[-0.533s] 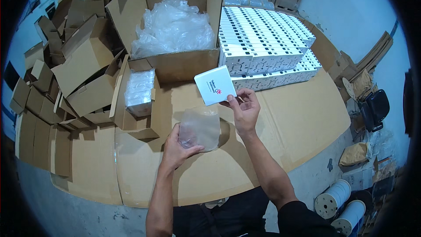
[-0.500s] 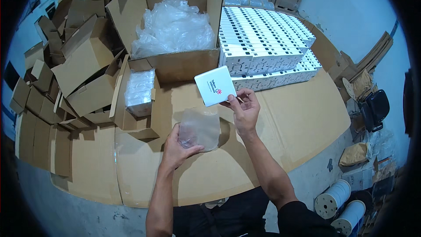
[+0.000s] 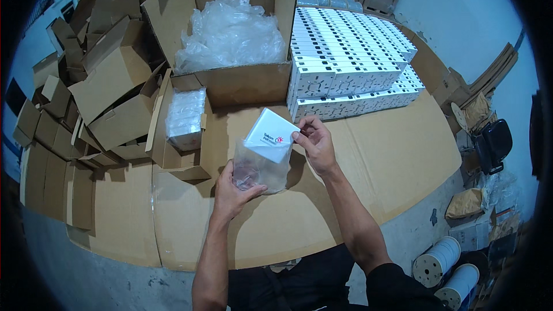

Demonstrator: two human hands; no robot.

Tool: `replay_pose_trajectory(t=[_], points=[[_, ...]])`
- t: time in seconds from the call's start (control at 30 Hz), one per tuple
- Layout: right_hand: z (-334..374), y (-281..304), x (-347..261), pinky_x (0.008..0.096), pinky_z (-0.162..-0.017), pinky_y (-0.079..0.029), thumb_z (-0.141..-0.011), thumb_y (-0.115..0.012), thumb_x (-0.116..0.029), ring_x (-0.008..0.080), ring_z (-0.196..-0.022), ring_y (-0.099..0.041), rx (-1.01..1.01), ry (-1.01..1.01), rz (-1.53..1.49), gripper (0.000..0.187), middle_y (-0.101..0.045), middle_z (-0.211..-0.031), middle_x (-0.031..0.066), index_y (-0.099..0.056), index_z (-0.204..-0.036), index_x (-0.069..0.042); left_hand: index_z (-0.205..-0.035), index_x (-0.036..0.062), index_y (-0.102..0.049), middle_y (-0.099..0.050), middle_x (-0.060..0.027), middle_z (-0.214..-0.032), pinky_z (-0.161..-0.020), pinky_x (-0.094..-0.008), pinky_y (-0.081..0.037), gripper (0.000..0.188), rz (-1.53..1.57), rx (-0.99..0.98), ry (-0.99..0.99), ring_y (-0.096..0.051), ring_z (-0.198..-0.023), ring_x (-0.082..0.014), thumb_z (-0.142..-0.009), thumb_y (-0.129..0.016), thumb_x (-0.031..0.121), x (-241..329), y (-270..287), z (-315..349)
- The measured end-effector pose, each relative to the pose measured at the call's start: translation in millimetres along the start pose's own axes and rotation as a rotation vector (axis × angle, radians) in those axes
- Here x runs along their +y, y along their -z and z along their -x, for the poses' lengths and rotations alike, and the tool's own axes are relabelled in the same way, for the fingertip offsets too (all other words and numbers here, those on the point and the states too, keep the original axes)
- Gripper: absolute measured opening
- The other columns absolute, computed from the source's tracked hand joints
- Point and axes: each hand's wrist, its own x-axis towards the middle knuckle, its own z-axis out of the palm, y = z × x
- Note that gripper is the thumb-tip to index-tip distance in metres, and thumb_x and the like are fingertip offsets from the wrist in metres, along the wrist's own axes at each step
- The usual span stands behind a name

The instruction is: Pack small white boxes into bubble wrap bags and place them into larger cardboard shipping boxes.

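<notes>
My left hand (image 3: 236, 190) grips a clear plastic bag (image 3: 253, 174) by its lower left part, thumb across the front. A flat white square box (image 3: 271, 131) with a small red and dark print is pinched at its right corner by my right hand (image 3: 317, 145). The box is tilted, and its lower part sits inside the mouth of the bag while the upper part sticks out. To the left, a narrow open carton (image 3: 190, 167) holds several white boxes wrapped in plastic (image 3: 185, 120).
Behind, a large open carton (image 3: 247, 83) is heaped with clear plastic bags (image 3: 230, 34). Rows of white boxes (image 3: 345, 52) are stacked at the back right. Empty cartons (image 3: 109, 80) pile up at the left. Cardboard (image 3: 380, 161) covers the table; cable spools (image 3: 436, 260) stand on the floor.
The white box has come down and toward the bag in my right hand, and its lower part is now inside the bag's mouth. My left hand has hardly moved.
</notes>
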Motion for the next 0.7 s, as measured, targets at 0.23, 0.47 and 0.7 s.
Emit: replay_pose_trajectory(t=[0.23, 0.47, 0.7], points=[[1, -5, -3, 0.0233, -0.074, -0.053, -0.096, -0.067, -0.004, 0.0078, -0.087, -0.058, -0.070, -0.206, -0.042, 0.021, -0.057, -0.100, 0.0021, -0.052, -0.111, -0.005, -0.129, 0.0001, -0.054, -0.065, -0.0088, -0.118, -0.096, -0.0328, -0.053, 0.072, 0.050, -0.009, -0.029, -0.064, -0.107, -0.0175, -0.069, -0.093, 0.009, -1, -4, 0], [-1, -2, 0, 0.0231, -0.076, -0.052, -0.094, -0.065, 0.000, 0.0075, -0.087, -0.058, -0.086, -0.205, 0.055, 0.012, -0.060, -0.097, 0.0036, -0.056, -0.103, -0.002, -0.124, -0.0006, -0.057, -0.068, -0.0067, -0.110, -0.086, -0.0291, -0.054, 0.041, 0.379, 0.051, 0.031, -0.065, -0.096, -0.0123, -0.092, -0.077, 0.015, -4, -16, -4], [0, 0, 7, 0.0278, -0.089, -0.054, -0.095, -0.065, -0.002, 0.0128, -0.100, -0.064, -0.155, -0.183, 0.086, 0.008, -0.067, -0.109, 0.0103, -0.061, -0.102, 0.000, -0.124, -0.0012, -0.059, -0.070, -0.0069, -0.107, -0.087, -0.0271, -0.053, 0.030, 0.293, 0.121, 0.014, -0.065, -0.096, -0.0108, -0.100, -0.067, 0.014, -13, -21, -10]])
